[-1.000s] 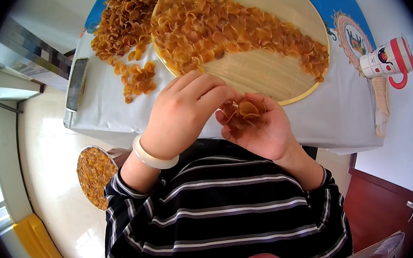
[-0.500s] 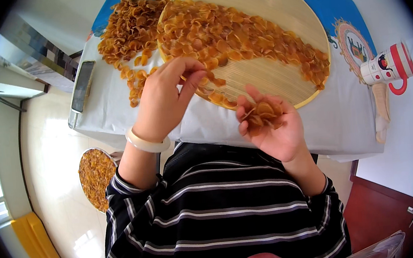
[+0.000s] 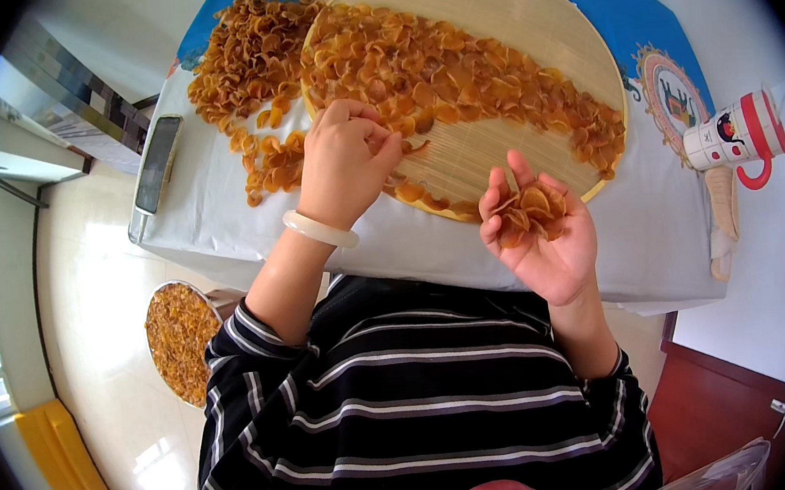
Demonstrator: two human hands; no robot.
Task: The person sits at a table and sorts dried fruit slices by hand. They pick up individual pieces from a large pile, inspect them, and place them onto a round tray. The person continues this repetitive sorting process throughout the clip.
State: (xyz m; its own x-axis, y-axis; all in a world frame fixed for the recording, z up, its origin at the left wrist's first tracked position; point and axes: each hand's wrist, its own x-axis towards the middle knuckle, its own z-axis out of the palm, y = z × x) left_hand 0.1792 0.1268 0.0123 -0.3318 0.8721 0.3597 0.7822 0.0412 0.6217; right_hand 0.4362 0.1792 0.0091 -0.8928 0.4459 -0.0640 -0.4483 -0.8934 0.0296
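Observation:
My left hand (image 3: 348,165), with a pale bangle on its wrist, hovers over the near left rim of a round woven tray (image 3: 488,155). Its thumb and fingers are pinched together; anything between them is hidden. Palm up at the tray's near edge, my right hand (image 3: 554,258) cradles a small pile of thin, amber-brown dried slices (image 3: 531,214) in curled fingers. A broad band of similar slices (image 3: 451,69) crosses the tray, with bare weave on either side. A few more lie along the rim beside my left hand.
Left of the tray is a heaped pile of slices (image 3: 251,55), with a phone (image 3: 159,163) near the table's left edge. At right are a red-and-white mug (image 3: 736,130) and a round patterned mat (image 3: 672,100). A full round container (image 3: 180,341) stands lower left.
My left hand has shifted slightly right, its fingers still pinched. My right hand, still cupping the slices, has moved a little to the right.

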